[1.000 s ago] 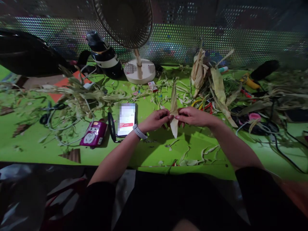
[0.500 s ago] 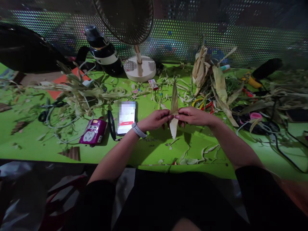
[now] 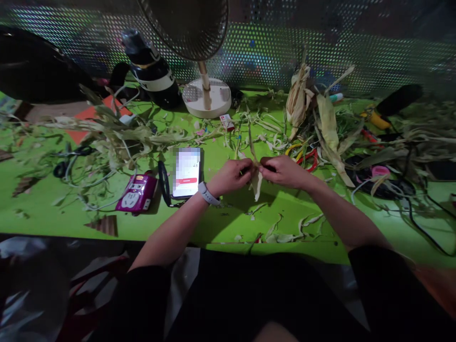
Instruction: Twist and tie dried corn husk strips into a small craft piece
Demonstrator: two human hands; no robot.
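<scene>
A narrow, pale piece of corn husk [image 3: 257, 186] is pinched at its middle between both hands, one tip pointing up and the other hanging down. My left hand [image 3: 235, 175] closes on it from the left, with a pale watch band on the wrist. From the right, my right hand [image 3: 281, 171] grips the same piece, fingers curled. The fingertips almost meet, and they hide the husk's middle. Husk scraps [image 3: 281, 236] lie on the green table [image 3: 228, 228] nearer the body.
A lit phone [image 3: 187, 173], a purple power socket [image 3: 137, 192] and a dark bottle [image 3: 155, 76] are on the left. The fan base [image 3: 206, 99] stands behind. Husk bundles [image 3: 327, 123], red and yellow strips [image 3: 311, 159] and black cables [image 3: 420, 228] lie to the right.
The husk piece, spread flat and wide before, is now gathered narrow between my hands. My fingers have curled in more tightly around it.
</scene>
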